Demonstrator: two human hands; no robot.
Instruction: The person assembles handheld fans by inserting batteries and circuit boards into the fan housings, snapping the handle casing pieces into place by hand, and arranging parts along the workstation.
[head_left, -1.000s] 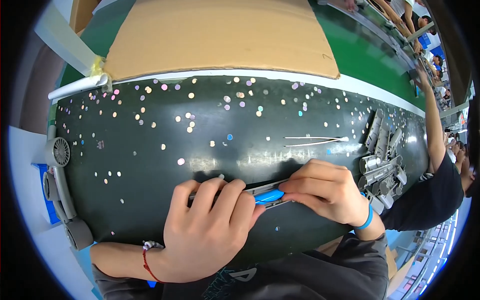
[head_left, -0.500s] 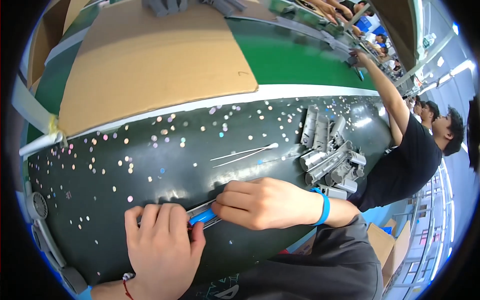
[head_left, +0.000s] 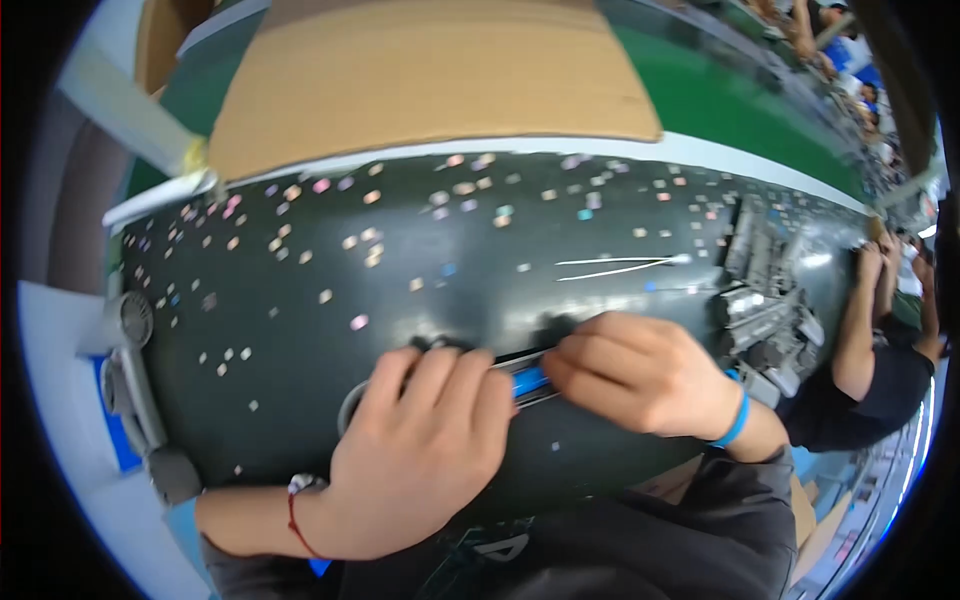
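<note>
- Down near the front edge of the dark tabletop (head_left: 300, 330), the left hand (head_left: 420, 450) presses flat on a slim part with a blue strip (head_left: 528, 380).
- Right hand (head_left: 640, 375) pinches the strip's right end, fingers (head_left: 575, 372) closed narrow on it.
- Tweezers (head_left: 620, 266) lie well apart, beyond.

dark mat (head_left: 400, 330) speckled with scraps, tweezers (head_left: 620, 266), metal parts (head_left: 770, 300).

- Counter (head_left: 330, 400) centre, ahead of both hands: open, only flat specks.
- Tweezers (head_left: 620, 266) lie ahead of right hand (head_left: 640, 375).
- Grey parts pile (head_left: 770, 300) blocks right side.
- Cardboard sheet (head_left: 430, 80) bounds far edge.
</note>
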